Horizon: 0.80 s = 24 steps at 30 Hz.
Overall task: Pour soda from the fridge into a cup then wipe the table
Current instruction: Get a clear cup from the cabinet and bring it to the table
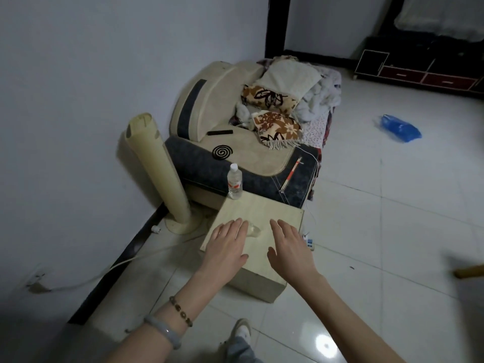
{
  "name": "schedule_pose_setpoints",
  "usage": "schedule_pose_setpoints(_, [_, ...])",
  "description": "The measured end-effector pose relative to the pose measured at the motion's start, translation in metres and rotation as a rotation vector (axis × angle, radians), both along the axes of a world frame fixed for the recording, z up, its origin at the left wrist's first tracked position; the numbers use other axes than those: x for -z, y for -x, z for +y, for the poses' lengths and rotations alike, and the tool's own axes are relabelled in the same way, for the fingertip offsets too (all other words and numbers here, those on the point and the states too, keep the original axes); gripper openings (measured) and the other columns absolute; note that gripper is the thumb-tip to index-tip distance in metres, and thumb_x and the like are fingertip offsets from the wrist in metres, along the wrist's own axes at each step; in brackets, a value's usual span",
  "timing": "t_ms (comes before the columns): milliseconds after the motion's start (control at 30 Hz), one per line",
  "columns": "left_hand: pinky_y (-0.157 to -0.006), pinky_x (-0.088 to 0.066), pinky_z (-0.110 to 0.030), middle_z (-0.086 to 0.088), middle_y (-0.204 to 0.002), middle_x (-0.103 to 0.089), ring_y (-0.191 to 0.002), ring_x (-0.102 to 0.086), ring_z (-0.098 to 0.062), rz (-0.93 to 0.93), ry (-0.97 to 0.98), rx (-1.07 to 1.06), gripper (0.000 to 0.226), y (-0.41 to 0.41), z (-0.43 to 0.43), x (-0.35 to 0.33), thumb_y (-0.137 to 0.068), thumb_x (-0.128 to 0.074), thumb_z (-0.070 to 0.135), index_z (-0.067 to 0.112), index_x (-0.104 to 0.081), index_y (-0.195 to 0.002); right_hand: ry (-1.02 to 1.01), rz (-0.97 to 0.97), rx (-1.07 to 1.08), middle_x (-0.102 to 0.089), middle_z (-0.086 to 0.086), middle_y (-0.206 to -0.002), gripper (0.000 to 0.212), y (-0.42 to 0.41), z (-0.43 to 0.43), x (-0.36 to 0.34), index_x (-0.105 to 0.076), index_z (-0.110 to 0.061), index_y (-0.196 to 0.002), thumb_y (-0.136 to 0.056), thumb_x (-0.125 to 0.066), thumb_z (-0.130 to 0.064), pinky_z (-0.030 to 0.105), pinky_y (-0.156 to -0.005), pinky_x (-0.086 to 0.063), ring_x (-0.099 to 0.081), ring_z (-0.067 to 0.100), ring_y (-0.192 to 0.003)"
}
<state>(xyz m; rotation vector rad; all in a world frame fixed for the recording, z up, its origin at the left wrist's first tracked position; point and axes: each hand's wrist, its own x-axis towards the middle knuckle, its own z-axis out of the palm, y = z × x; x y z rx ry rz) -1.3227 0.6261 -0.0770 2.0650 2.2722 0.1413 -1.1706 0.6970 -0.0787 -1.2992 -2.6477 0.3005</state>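
A low pale wooden table point(262, 209) stands on the tiled floor in front of a sofa. On its far left corner is a clear plastic bottle point(234, 182) with a white cap and a red label, upright. A small clear plastic cup point(254, 230) lies near the table's middle, partly hidden by my left hand point(227, 241). That hand is stretched out flat over the table's left part, fingers straight, and holds nothing. My right hand point(289, 244) hovers over the table's right part, fingers straight and empty. No fridge and no cloth are in sight.
A beige and grey sofa point(235, 153) piled with cushions and cloth stands behind the table, with a mosquito coil and chopsticks on it. A tall cream tower fan point(159, 174) stands to the left by the wall. A power strip point(309, 241) lies right of the table. A blue bag point(400, 128) lies on the floor.
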Motion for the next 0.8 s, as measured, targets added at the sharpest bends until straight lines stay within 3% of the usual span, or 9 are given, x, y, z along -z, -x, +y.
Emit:
schedule_pose_setpoints(67, [-0.114, -0.019, -0.036, -0.005, -0.152, -0.028, -0.138, -0.029, -0.022, -0.006, 0.007, 0.010, 0.077, 0.013, 0.017, 0.005, -0.086, -0.062, 0.035, 0.012, -0.021, -0.147, 0.008, 0.009, 0.021, -0.063, 0.017, -0.114, 0.067, 0.007, 0.017, 0.007, -0.055, 0.000, -0.121, -0.058, -0.076, -0.007, 0.042, -0.074, -0.056, -0.062, 0.035, -0.100])
schedule_pose_setpoints(233, [-0.093, -0.047, -0.037, -0.009, -0.129, -0.058, -0.114, -0.058, -0.024, -0.059, 0.041, -0.008, 0.082, 0.038, 0.047, 0.020, -0.060, -0.084, 0.038, 0.007, -0.052, -0.128, 0.067, 0.038, 0.041, -0.059, 0.019, -0.122, 0.066, 0.014, 0.045, 0.019, -0.052, 0.000, -0.125, -0.064, -0.075, -0.007, 0.042, -0.079, -0.054, -0.059, 0.037, -0.108])
schedule_pose_setpoints(433, [-0.112, -0.022, -0.033, -0.004, -0.152, -0.030, -0.139, -0.029, -0.020, -0.155, 0.092, -0.001, 0.076, 0.056, 0.081, 0.042, -0.085, -0.062, 0.039, 0.012, -0.025, -0.146, 0.153, 0.076, 0.081, -0.054, 0.020, -0.129, 0.064, 0.018, 0.073, 0.043, -0.047, 0.000, -0.131, -0.072, -0.071, -0.009, 0.042, -0.087, -0.051, -0.054, 0.037, -0.115])
schedule_pose_setpoints(600, [-0.110, -0.024, -0.031, -0.001, -0.152, -0.028, -0.138, -0.027, -0.018, -0.265, 0.162, 0.000, 0.078, 0.072, 0.112, 0.073, -0.085, -0.061, 0.040, 0.015, -0.022, -0.147, 0.248, 0.105, 0.143, -0.047, 0.016, -0.137, 0.063, 0.023, 0.096, 0.069, -0.040, -0.004, -0.137, -0.080, -0.064, -0.012, 0.039, -0.097, -0.046, -0.047, 0.033, -0.124])
schedule_pose_setpoints(800, [-0.111, -0.023, -0.030, -0.001, -0.153, -0.025, -0.139, -0.026, -0.018, -0.330, 0.218, 0.001, 0.076, 0.089, 0.144, 0.135, -0.084, -0.063, 0.040, 0.016, -0.025, -0.146, 0.466, 0.155, 0.269, -0.035, 0.005, -0.146, 0.063, 0.035, 0.122, 0.120, -0.031, -0.010, -0.144, -0.087, -0.057, -0.016, 0.024, -0.107, -0.029, -0.034, 0.020, -0.134])
